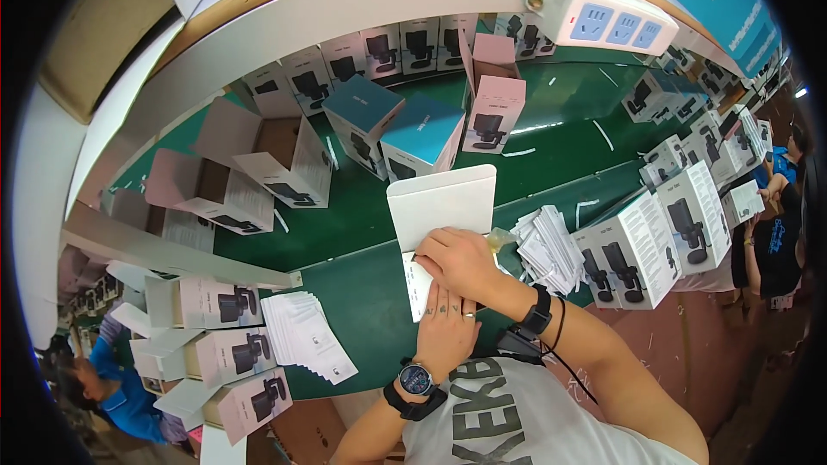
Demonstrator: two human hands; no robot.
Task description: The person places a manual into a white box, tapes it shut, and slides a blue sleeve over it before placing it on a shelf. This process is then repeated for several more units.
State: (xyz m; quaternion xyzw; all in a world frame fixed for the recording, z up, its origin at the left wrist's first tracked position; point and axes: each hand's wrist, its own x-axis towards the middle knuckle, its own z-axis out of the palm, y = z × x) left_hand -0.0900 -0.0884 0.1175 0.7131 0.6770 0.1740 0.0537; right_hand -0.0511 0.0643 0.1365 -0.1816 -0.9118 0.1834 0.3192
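A white carton (pixel 442 211) is in front of me at the green table's near edge, its wide lid flap raised and leaning away. My right hand (pixel 463 263) bends its fingers over the carton where the flap joins the body. Just below, my left hand (pixel 445 337) lies along the carton's near part with its fingers stretched out and close together. Both hands cover most of the carton body; only a printed white strip shows at its left. What is under the right fingertips is hidden. A small clear, yellowish item (pixel 498 239) is beside the right hand.
Stacked white leaflets (pixel 308 336) lie at left, and a looser paper pile (pixel 551 250) at right. Printed cartons stand open (pixel 231 303) at left and closed (pixel 633 251) at right. More boxes (pixel 422 138) fill the far side below a shelf with a power strip (pixel 603 19). Other people work nearby.
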